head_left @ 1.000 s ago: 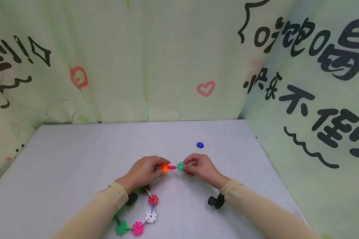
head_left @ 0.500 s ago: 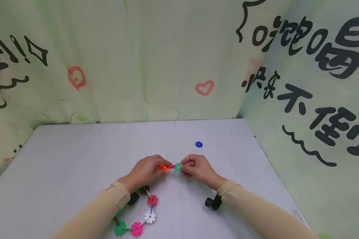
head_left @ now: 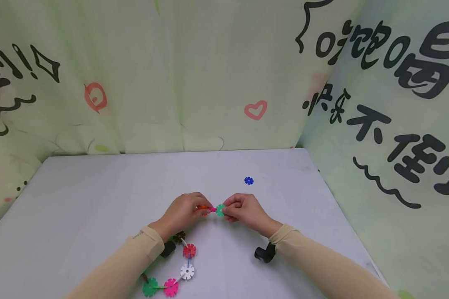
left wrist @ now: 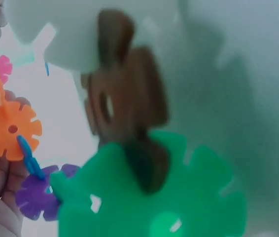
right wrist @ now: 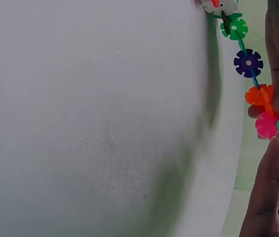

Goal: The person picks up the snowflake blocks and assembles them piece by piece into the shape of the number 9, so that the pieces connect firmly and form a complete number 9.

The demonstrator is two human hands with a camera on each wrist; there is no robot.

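Note:
Thumb and fingers of my left hand (head_left: 183, 211) pinch an orange notched plastic disc (right wrist: 256, 95) near the end of a chain of interlocking discs. A pink disc (right wrist: 270, 127) is slotted onto the orange one. My right hand (head_left: 248, 211) pinches a green disc (head_left: 220, 210), whose edge meets the pink disc; how deep the notches sit cannot be told. Behind the orange disc, a blue disc seen edge-on (left wrist: 29, 157) joins a purple disc (left wrist: 38, 195). Large and blurred in the left wrist view are a brown disc (left wrist: 129, 94) and another green disc (left wrist: 129, 197).
The chain continues on the white table (head_left: 97, 199) below my left wrist, with red (head_left: 189, 251), white (head_left: 187, 271), pink (head_left: 171, 287) and green (head_left: 150, 287) discs. A loose blue disc (head_left: 248, 180) lies beyond my right hand. A curtain (head_left: 153, 83) stands behind the table.
My right hand has moved slightly left with the green disc, closer to my left hand. The orange disc has become more covered by the left fingers. The loose blue disc stays put.

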